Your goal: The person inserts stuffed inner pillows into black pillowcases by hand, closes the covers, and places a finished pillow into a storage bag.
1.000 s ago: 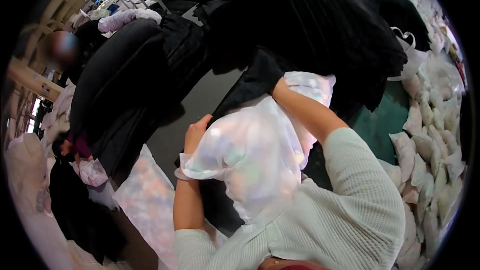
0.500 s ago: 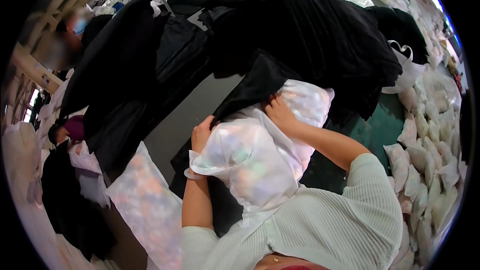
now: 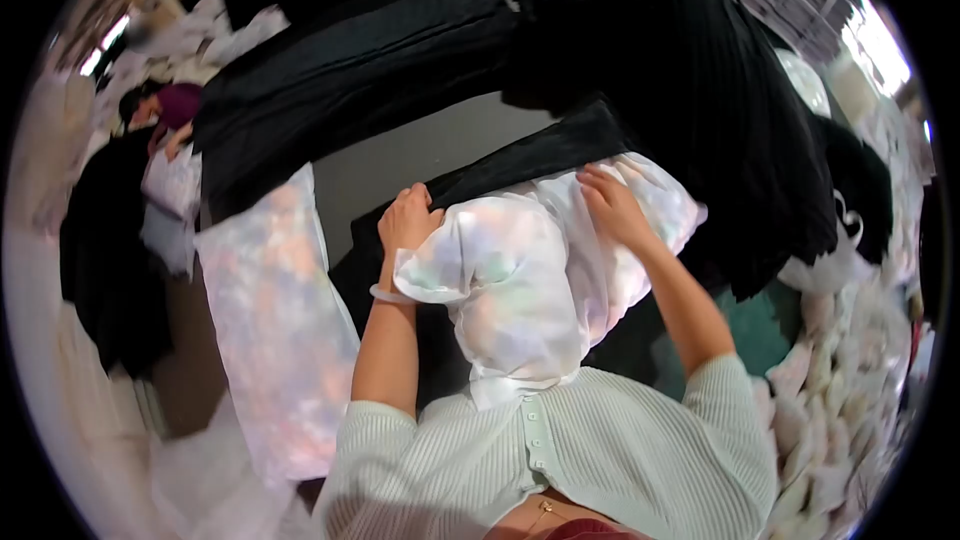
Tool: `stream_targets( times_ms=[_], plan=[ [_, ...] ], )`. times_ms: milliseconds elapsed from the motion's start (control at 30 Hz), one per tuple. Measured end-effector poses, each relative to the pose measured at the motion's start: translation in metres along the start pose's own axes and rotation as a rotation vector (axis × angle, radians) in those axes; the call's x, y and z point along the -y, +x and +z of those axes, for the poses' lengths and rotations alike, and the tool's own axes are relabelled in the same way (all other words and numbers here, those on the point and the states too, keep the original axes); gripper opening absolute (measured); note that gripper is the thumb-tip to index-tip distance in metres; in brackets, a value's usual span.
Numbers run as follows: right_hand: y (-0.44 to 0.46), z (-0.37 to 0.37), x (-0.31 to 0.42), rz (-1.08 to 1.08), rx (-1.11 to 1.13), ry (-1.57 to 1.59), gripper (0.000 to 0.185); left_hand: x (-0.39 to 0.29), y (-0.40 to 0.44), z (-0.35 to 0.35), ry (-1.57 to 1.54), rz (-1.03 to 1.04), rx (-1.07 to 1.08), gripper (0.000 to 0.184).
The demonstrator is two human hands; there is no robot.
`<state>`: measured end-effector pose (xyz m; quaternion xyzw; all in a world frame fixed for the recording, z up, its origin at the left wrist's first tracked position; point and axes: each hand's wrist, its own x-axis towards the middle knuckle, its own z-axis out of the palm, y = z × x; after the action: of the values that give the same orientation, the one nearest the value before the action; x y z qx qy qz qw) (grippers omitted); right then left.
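A plump, translucent white bag with pale multicoloured filling lies folded against my front, over black cloth. A strip of black cloth runs along its far edge. My left hand has its fingers curled over the near-left end of that strip, a pale bangle on the wrist. My right hand rests on the bag's right part, fingers stretched toward the cloth's edge. A second filled white bag leans at my left, apart from both hands.
Thick stacks of black cloth arch around the far side of the grey table surface. Many small filled white bags are piled at right. Another person in a purple top is at left, beside hanging black cloth.
The black strip, lifted into a peak before, now lies flatter along the bag's far edge. My right hand has shifted right onto the bag. The view has turned.
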<state>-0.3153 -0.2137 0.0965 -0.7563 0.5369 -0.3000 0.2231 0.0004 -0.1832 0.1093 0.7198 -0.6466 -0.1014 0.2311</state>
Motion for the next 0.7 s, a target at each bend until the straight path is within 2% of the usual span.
stream_targets(
  times_ms=[33,67,100,133,167,233,267,300,333,367,433,467,500,567,633,700],
  plan=[
    [-0.017,-0.011,0.05,0.012,0.019,0.164,0.035,-0.001,-0.002,0.005,-0.011,-0.04,-0.011,0.023],
    [-0.039,-0.014,0.102,-0.056,0.071,0.23,0.045,-0.003,-0.005,0.011,-0.016,-0.075,-0.007,0.022],
    [-0.052,-0.008,0.134,-0.327,0.175,0.235,0.061,-0.003,-0.005,0.015,-0.021,-0.104,-0.002,0.021],
    [-0.067,0.015,0.155,-0.424,0.219,-0.056,0.074,-0.002,-0.003,0.018,-0.052,-0.095,-0.001,0.021],
    [-0.073,0.044,0.163,-0.425,0.206,-0.257,0.086,0.001,0.0,0.02,-0.081,-0.079,-0.002,0.021],
    [-0.062,0.081,0.135,-0.435,0.116,-0.382,0.091,0.031,0.01,0.032,-0.216,-0.037,0.012,0.024],
    [-0.054,0.092,0.116,-0.455,0.117,-0.39,0.091,0.052,0.011,0.044,-0.448,-0.086,0.055,0.025],
    [-0.046,0.097,0.093,-0.383,0.053,-0.297,0.081,0.063,0.013,0.051,-0.683,-0.13,0.097,0.026],
    [-0.041,0.095,0.089,-0.303,-0.005,-0.199,0.073,0.053,0.004,0.034,-0.69,-0.092,0.056,0.026],
    [-0.039,0.099,0.087,-0.312,0.003,-0.205,0.073,0.04,0.0,0.019,-0.698,-0.1,0.048,0.026],
    [-0.041,0.105,0.106,-0.349,0.059,-0.501,0.047,0.011,-0.009,-0.004,-0.379,0.04,-0.018,0.025],
    [-0.039,0.111,0.12,-0.424,0.016,-0.571,0.028,-0.004,-0.016,-0.01,-0.319,0.073,-0.112,0.025],
    [-0.033,0.121,0.123,-0.45,0.005,-0.648,0.026,-0.015,-0.022,-0.013,-0.231,0.147,-0.164,0.025],
    [-0.022,0.141,0.124,-0.436,0.081,-0.715,0.029,-0.038,-0.043,-0.007,-0.046,0.458,-0.193,0.022],
    [-0.008,0.15,0.119,-0.377,0.277,-0.659,0.032,-0.038,-0.056,0.015,-0.131,0.591,-0.22,0.026],
    [0.001,0.137,0.118,-0.274,0.521,-0.48,0.036,-0.019,-0.054,0.009,-0.169,0.473,-0.289,0.024]
  ],
)
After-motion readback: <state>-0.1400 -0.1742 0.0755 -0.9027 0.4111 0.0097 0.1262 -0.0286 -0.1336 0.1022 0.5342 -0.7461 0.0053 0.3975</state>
